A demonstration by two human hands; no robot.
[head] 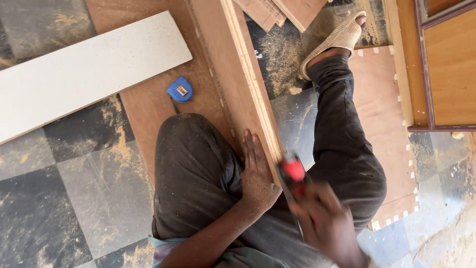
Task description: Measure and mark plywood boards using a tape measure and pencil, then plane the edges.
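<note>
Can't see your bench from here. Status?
Left hand flat on the wooden board. Right hand blurred, gripping red-handled tool. Blue tape measure lies apart.

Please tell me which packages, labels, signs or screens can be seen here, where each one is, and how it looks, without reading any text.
Label on the tape measure: a small rectangular sticker, pale and silvery, on the top face of the rounded blue case, which lies on the brown board above the person's knee.
No packages, signs or screens are in view.
</note>
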